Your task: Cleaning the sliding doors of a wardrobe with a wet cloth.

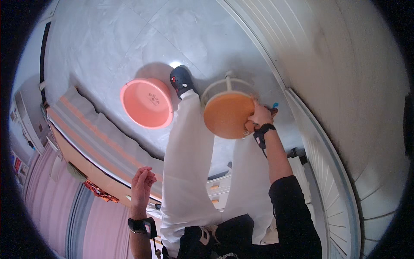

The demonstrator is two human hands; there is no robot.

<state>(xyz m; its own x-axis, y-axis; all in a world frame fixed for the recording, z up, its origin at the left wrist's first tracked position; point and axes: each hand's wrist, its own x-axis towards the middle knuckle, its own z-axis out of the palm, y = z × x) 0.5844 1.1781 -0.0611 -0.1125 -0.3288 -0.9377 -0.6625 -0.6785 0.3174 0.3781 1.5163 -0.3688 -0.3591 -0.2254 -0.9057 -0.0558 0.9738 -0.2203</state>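
My right hand (260,115) grips the near right edge of a round stool or small stand (228,115) with an orange-brown top and a pale frame beneath. The stand is in front of my right leg, and its lower frame shows beyond the top. My left hand (144,179) is raised at the left of my legs with its fingers loosely curled, holding nothing that shows. A pink plastic basin (145,103) sits on the grey floor, left of my dark clog (182,81). Its inner bottom bears writing.
A bed or low bench (106,129) with a striped cover runs along the left, a pink curtain or cloth (48,184) below it. A white ribbed panel (323,162) and the wall (339,81) stand at the right. White drawers (220,191) with orange-brown handles show between my legs.
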